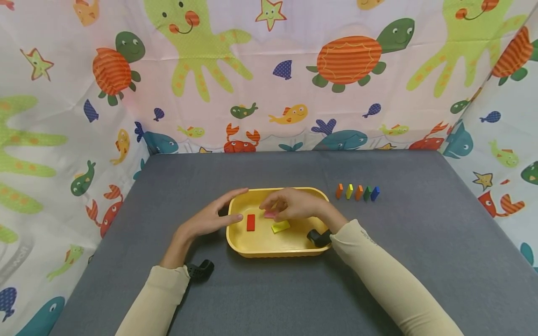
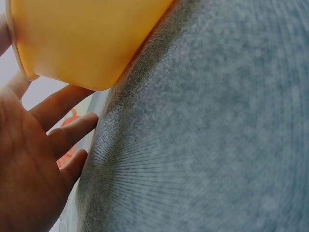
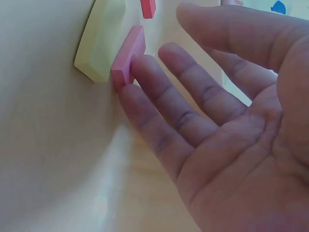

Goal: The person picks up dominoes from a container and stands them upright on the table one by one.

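Yellow tray (image 1: 269,255): set on the grey worktop (image 1: 260,303), with three small blocks contained in it
Left hand (image 1: 206,219): held at the left end of the yellow tray, thumb and index finger placed at the rim; in the left wrist view the fingers are seen spread and fanned apart beside the tray wall
Right hand (image 1: 300,205): held inside the yellow tray, over the pink block; fingers loosely spread and slightly bent, tips set just beside the block; whether it is touched cannot be told
Pink block (image 1: 269,215): laid on the tray floor, partly covered by the right hand in the head view
Red block (image 1: 251,222): laid near the left wall, well apart from the right hand
Yellow block (image 1: 280,227): laid just beside the pink block, on the wearer's side
Row beyond the tray: five blocks stood upright to the right, ordered as orange block (image 1: 339,191), second yellow block (image 1: 349,191), second orange block (image 1: 358,192), green block (image 1: 367,193) and blue block (image 1: 375,193)
Curtain (image 1: 269,51): printed with sea animals, hung around the worktop
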Demonstrator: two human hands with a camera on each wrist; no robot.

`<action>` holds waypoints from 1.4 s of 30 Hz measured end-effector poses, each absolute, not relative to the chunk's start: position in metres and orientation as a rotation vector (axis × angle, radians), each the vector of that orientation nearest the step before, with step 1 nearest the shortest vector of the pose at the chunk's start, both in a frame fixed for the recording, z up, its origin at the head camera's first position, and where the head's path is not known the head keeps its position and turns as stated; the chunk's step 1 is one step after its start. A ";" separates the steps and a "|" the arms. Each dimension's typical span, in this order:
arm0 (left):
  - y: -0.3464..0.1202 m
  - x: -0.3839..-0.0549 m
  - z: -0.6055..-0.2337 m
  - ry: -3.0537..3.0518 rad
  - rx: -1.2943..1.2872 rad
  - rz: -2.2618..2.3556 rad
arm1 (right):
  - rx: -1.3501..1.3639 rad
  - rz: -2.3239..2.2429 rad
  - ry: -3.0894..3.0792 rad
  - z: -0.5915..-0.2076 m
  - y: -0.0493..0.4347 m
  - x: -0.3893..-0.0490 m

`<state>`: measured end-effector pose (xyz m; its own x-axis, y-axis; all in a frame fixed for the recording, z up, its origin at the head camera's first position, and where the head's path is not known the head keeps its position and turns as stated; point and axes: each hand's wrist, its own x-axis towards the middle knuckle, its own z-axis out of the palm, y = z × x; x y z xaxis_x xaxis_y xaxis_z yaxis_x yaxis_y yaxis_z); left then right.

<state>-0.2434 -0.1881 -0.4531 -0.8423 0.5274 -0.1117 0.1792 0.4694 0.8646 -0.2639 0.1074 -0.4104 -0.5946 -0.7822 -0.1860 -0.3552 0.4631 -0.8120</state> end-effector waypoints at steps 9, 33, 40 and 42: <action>-0.188 -0.243 -0.453 2.369 0.588 1.312 | -0.951 -1.038 2.176 -0.410 0.105 -0.262; -0.189 -0.244 -0.453 2.358 0.612 1.318 | -0.965 -0.773 2.454 -0.412 0.100 -0.263; -0.189 -0.244 -0.454 2.357 0.601 1.317 | -0.990 -0.753 2.441 -0.415 0.094 -0.262; -0.189 -0.244 -0.454 2.359 0.598 1.315 | -1.004 -0.755 2.439 -0.415 0.093 -0.262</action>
<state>-0.2437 -0.1885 -0.4541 -0.8400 0.5304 -0.1141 0.1819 0.4735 0.8618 -0.2622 0.0929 -0.4153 -0.6643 -0.7320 -0.1512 -0.5184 0.5969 -0.6123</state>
